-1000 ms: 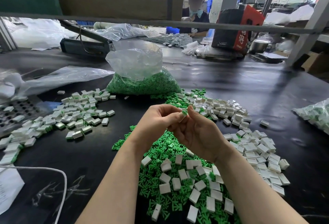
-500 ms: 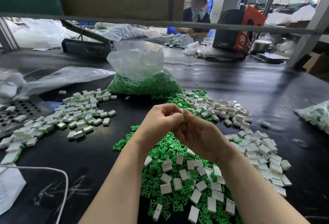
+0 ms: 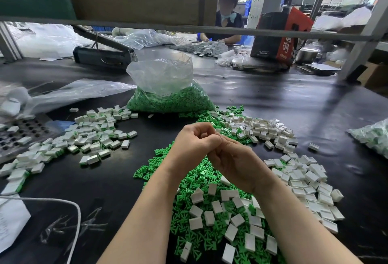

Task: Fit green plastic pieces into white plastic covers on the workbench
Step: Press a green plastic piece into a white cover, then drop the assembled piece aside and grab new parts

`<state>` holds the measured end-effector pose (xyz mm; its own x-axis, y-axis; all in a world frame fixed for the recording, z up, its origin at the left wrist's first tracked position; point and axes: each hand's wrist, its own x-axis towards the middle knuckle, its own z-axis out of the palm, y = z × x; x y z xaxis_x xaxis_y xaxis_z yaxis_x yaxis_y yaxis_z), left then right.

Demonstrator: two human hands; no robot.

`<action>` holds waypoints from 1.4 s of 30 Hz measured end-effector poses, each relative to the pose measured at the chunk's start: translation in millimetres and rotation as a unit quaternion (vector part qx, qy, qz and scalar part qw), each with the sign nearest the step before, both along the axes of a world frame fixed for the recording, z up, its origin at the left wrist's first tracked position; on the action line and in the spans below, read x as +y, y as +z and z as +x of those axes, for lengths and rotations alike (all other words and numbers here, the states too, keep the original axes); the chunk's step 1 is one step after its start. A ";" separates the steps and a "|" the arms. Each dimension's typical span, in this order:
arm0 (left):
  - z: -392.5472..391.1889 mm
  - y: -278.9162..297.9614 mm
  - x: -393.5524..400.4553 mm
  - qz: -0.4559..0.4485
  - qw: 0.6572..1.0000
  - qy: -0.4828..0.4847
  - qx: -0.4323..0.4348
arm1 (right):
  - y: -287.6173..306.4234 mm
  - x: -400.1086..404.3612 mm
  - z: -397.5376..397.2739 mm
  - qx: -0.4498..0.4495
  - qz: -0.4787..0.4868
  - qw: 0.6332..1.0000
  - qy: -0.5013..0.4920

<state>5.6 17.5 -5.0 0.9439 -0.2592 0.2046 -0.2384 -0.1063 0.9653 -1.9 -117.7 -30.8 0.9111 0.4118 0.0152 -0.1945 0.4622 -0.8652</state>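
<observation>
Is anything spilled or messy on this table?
Yes. Loose green pieces lie scattered on the black workbench outside their plastic bag, with white covers tumbled on top. It looks like working piles, not damage.

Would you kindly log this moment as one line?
left hand: curled, meets right | right hand: curled | held part: hidden | below: green pieces, white covers

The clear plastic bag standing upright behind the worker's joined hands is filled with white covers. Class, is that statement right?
Not quite. The head view shows the clear plastic bag upright behind the joined left hand and right hand, but filled with green pieces, not white covers.
</observation>
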 end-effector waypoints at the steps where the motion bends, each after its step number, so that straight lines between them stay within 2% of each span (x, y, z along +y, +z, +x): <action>1: 0.1 -0.1 0.5 0.001 1.000 -0.002 -0.004 | 0.5 0.8 -0.4 0.000 0.000 1.000 -0.001; 17: 0.0 -1.2 4.4 0.032 0.999 -0.003 -0.016 | 0.6 2.4 -1.1 -0.004 -0.019 1.000 -0.009; 24: 4.1 -3.4 6.2 -0.010 1.000 -0.009 0.016 | -1.1 5.7 1.9 -0.006 -0.023 1.000 0.006; 29: 7.0 -5.3 12.0 -0.061 0.996 -0.052 0.034 | 0.9 0.7 3.7 -0.007 0.012 1.000 0.021; 32: 8.1 -6.6 15.5 -0.060 0.995 -0.062 0.042 | -0.2 -0.5 4.7 -0.010 0.017 0.999 0.028; 34: 8.8 -7.0 16.5 -0.054 0.996 -0.060 0.043 | -0.4 -2.2 5.8 -0.012 -0.009 1.000 0.024; 37: 12.6 -9.2 22.3 -0.064 0.996 -0.017 0.063 | -1.3 -8.4 7.2 -0.034 -0.131 0.990 -0.036; 39: 16.8 -13.6 32.6 -0.078 0.992 0.034 0.096 | -1.5 -14.3 7.6 -0.059 -0.204 0.972 -0.096; 42: 25.0 -23.3 53.5 -0.044 0.978 0.163 0.125 | -0.5 -22.7 9.1 -0.075 -0.273 0.942 -0.179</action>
